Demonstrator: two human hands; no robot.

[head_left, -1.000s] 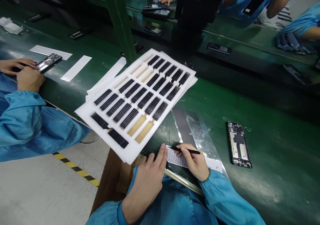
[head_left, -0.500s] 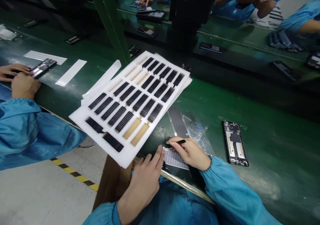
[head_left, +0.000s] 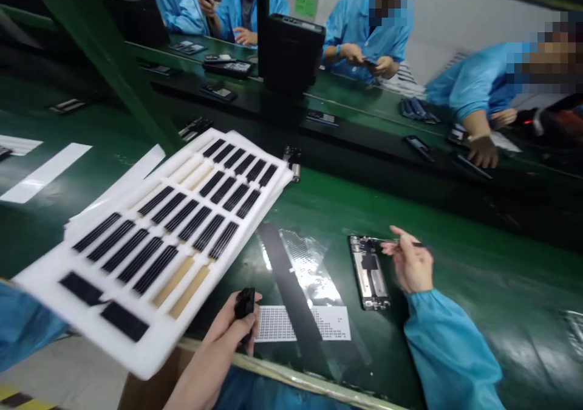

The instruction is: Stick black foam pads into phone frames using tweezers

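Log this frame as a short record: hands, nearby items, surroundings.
Left hand: pinches a small black piece, above a white perforated sheet.
Right hand: holds a slim black rod between its fingers, beside an open black phone frame with exposed inner parts.
Tray: white foam tray with rows of black strips, at left.
Film: clear plastic film with a long black strip on it, on the green workbench.
Others: people in blue smocks across the bench.

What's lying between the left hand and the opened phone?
The head view shows a white dotted sheet and a clear plastic film with a long black strip between the left hand and the opened phone.
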